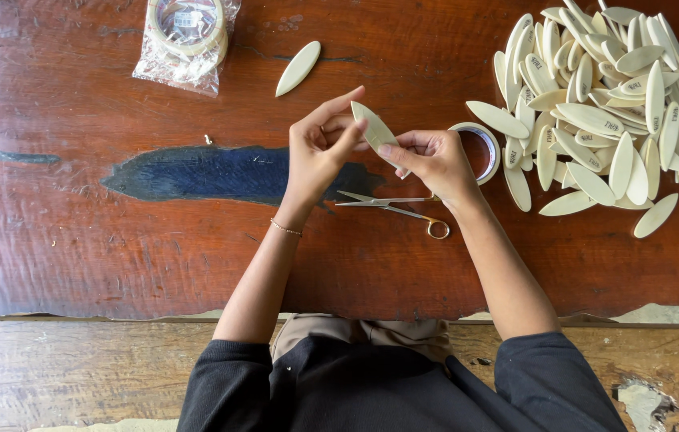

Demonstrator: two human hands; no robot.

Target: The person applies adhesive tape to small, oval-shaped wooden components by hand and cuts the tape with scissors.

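Observation:
Both hands meet over the middle of a dark red wooden table (75, 232). My left hand (319, 148) and my right hand (434, 160) together pinch a cream, leaf-shaped flat piece (374, 130) held tilted between the fingertips. Under the hands lie small open scissors (399, 210) with a gold ring handle. A roll of tape (483, 148) sits just right of my right hand, partly hidden by it.
A large heap of the same cream leaf-shaped pieces (599, 112) covers the right side. One single piece (298, 68) lies at the top centre. A tape roll in a clear plastic bag (187, 40) sits top left. A wooden bench edge (75, 368) runs below.

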